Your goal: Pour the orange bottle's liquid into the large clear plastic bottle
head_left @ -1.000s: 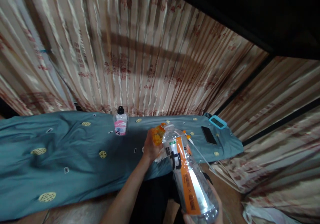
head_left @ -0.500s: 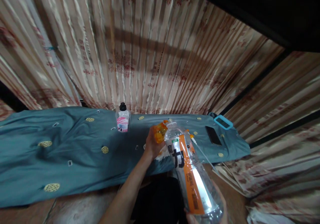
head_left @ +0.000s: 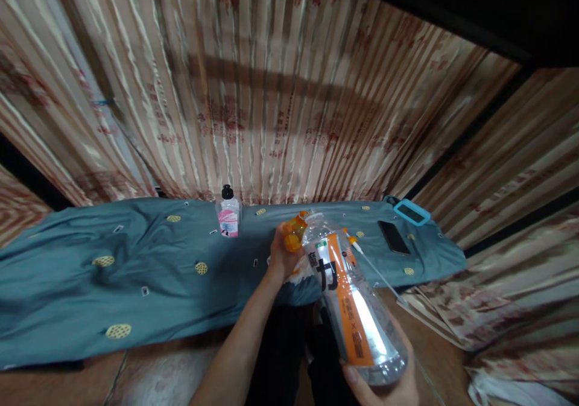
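A large clear bottle (head_left: pixel 350 300) with an orange and silver label lies tilted, its mouth up and to the left, and my right hand (head_left: pixel 384 388) is wrapped round its base. My left hand (head_left: pixel 281 258) grips a small orange see-through bottle (head_left: pixel 295 231), whose rim is close against the mouth of the clear bottle. Whether the two rims touch, I cannot tell. Behind the clear bottle, a small orange piece with a white stem (head_left: pixel 354 243) shows in part. A crumpled whitish thing (head_left: pixel 302 270) sits below my left hand, partly hidden.
A clear bottle with pink label and black cap (head_left: pixel 228 216) stands on the teal cloth (head_left: pixel 172 285). Right of my hands lie a black phone (head_left: pixel 393 237) and a blue-framed device (head_left: pixel 411 212). A white cable (head_left: pixel 382 278) runs off the front edge. Patterned curtains (head_left: pixel 271 122) hang behind.
My view has shifted slightly, so things on the cloth sit a little further right. Both bottles stay in my hands, mouth to mouth, with the clear bottle's base slightly higher in view.
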A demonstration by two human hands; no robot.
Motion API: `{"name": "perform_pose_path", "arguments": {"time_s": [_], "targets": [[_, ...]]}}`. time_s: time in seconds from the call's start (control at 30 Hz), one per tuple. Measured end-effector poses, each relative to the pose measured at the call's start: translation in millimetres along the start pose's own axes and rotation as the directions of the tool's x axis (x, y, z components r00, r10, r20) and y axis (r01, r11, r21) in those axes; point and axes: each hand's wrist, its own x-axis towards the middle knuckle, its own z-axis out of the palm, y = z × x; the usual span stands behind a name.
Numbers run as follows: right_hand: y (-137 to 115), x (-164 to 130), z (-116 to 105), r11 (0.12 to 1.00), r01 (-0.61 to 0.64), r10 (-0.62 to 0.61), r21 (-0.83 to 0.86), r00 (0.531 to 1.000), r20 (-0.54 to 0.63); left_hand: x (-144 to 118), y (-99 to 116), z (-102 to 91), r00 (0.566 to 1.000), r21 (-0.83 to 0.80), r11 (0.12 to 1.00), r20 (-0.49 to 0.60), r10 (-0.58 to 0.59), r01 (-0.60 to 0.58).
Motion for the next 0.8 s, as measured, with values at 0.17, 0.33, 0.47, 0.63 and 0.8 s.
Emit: {"name": "perform_pose_path", "arguments": {"time_s": [0.17,0.33,0.47,0.63,0.8], "targets": [[2,3,1,0.997,-0.024,0.024,0.078,1.0,0.007,3,5,-0.1,1.0,0.08,0.997,-0.013,-0.005,0.006],[1,2,3,0.984,-0.085,0.081,0.157,0.996,0.032,4,10,-0.9,0.999,0.139,0.99,-0.03,-0.019,0.023],[2,0,3,0.979,-0.103,0.097,0.173,0.994,0.045,5,15,-1.7,0.999,0.143,0.99,-0.04,0.0,0.006],[4,-1,5,0.968,-0.121,0.115,0.217,0.992,0.04,4,20,-1.7,1.0,0.125,0.992,-0.01,0.008,-0.007],[6,-2,7,0.988,-0.028,0.03,0.152,0.999,-0.011,3,15,-2.1,1.0,0.07,0.997,-0.001,0.026,-0.026]]}}
